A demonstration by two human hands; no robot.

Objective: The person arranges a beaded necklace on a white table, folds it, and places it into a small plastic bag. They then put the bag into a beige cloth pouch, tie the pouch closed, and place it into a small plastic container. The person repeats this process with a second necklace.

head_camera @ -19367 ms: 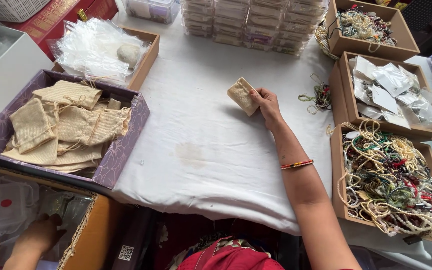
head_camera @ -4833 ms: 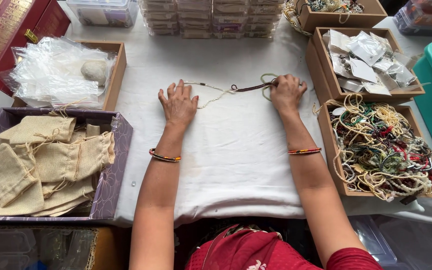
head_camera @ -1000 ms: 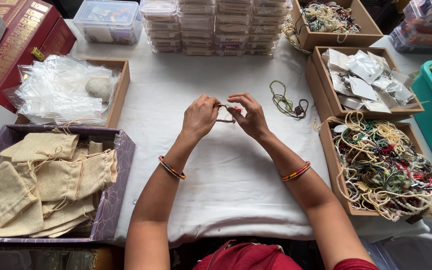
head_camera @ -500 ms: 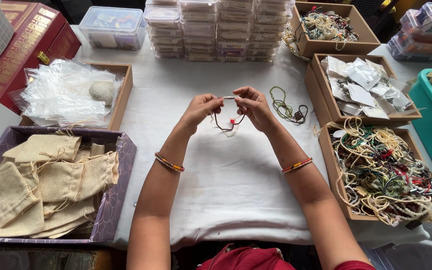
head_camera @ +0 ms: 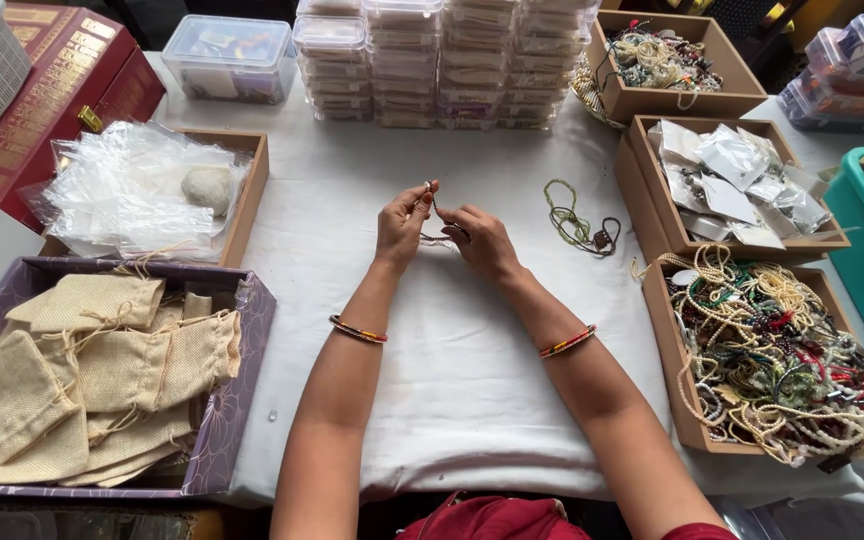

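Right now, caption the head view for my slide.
Both hands, left hand and right hand, pinch a thin beaded strand above the white cloth.

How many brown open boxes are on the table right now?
4: one at left holding clear plastic bags, and three down the right side, with mixed beads at top, small packets in the middle, and bead necklaces nearest. Others may lie out of view.

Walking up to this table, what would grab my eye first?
Probably the wooden tray at the right edge, heaped with tangled beaded necklaces. Then, mid-table on the white cloth, the left hand and right hand pinching a thin bead string between them. At the left, a purple box holds burlap pouches.
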